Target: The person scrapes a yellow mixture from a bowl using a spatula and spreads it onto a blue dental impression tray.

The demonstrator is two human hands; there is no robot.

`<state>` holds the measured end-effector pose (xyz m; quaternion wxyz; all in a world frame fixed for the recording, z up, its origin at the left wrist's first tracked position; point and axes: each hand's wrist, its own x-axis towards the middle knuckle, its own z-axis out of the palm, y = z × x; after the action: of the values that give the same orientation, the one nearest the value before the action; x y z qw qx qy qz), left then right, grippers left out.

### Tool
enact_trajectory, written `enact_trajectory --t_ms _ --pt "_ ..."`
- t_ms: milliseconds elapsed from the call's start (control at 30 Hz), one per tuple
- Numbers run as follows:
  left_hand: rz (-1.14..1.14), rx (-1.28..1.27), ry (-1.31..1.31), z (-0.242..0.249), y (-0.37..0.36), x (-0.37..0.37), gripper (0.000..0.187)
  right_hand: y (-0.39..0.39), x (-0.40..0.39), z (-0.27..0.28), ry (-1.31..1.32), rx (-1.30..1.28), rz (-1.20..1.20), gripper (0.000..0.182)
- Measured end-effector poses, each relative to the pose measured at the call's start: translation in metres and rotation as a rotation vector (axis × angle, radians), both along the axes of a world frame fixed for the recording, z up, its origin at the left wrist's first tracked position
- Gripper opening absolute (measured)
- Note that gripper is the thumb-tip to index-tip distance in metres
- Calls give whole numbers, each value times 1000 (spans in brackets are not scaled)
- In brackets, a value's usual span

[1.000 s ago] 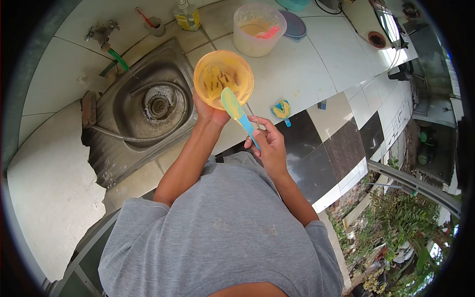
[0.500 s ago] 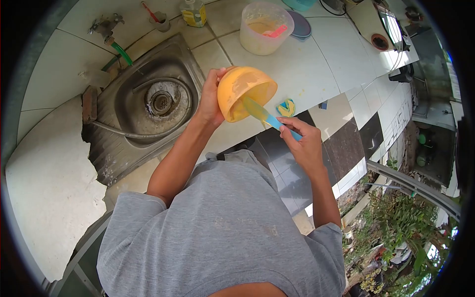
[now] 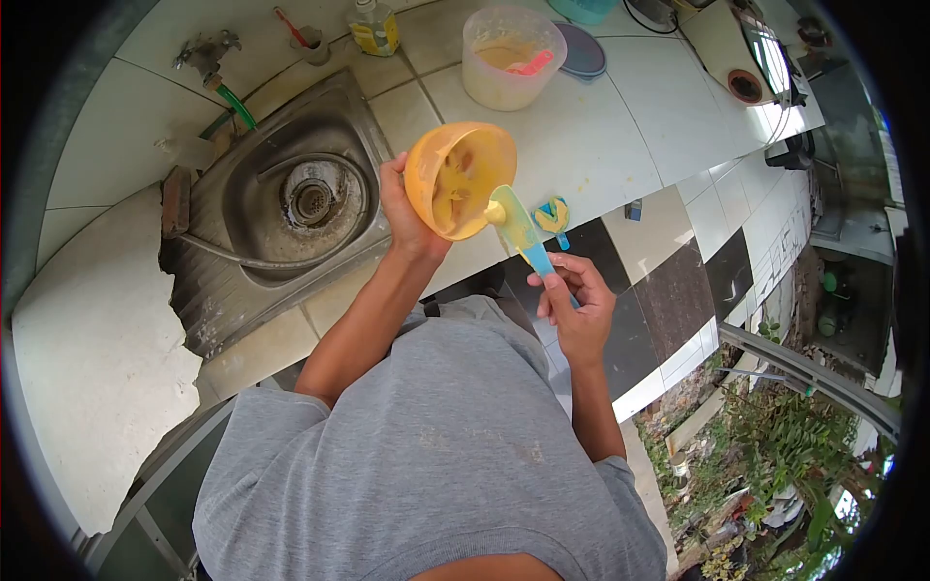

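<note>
My left hand (image 3: 411, 215) grips an orange bowl (image 3: 422, 172) from its left side, tilted so that its mouth faces right and toward me. Yellow batter-like residue coats the bowl's inside. In my right hand (image 3: 579, 305) is a spatula (image 3: 518, 221) with a blue handle and a pale green blade. A yellow lump clings to the blade, right at the bowl's rim. Just beyond the spatula, a small blue mould (image 3: 552, 215) holding yellow paste lies near the counter edge.
A metal sink (image 3: 360, 126) with a coiled hose sits left, below a tap (image 3: 205, 56). Behind stand a translucent tub (image 3: 489, 85) with a pink scoop (image 3: 531, 64), a dark lid (image 3: 584, 60) and a bottle (image 3: 373, 29). The white tiled counter (image 3: 620, 126) ends at a front edge.
The bowl has turned its mouth more toward me and shifted slightly left. My right hand has drawn the spatula blade out of the bowl to its rim, bringing a yellow lump along.
</note>
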<state>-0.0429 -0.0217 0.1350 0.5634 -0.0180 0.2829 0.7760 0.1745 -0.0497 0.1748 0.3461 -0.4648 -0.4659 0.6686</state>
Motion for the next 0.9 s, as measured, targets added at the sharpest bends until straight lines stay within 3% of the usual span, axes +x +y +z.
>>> enact_trajectory --t_ms 67,167,300,467,667,733,767,833,900 --pt "1 -1 -48 8 4 14 45 5 0 -11 -211 759 -5 21" --pt "36 41 -119 23 10 36 49 11 6 -8 -414 1004 57 28" --pt "69 84 -142 11 21 47 49 6 56 -22 -396 974 157 32" --pt "-39 28 56 8 13 62 48 39 88 12 -376 687 94 27" --pt "-74 -48 124 -4 11 95 42 89 91 -4 -474 592 422 24" --pt "28 -93 217 -7 9 109 36 89 97 -14 -363 100 581 25" --pt "28 -97 211 -15 7 114 36 85 101 -21 -368 95 582 25" --pt "139 -237 406 -34 2 119 31 75 108 -37 -98 -347 548 26" --pt "176 -256 413 -42 -9 120 29 64 119 -59 -28 -437 519 26"
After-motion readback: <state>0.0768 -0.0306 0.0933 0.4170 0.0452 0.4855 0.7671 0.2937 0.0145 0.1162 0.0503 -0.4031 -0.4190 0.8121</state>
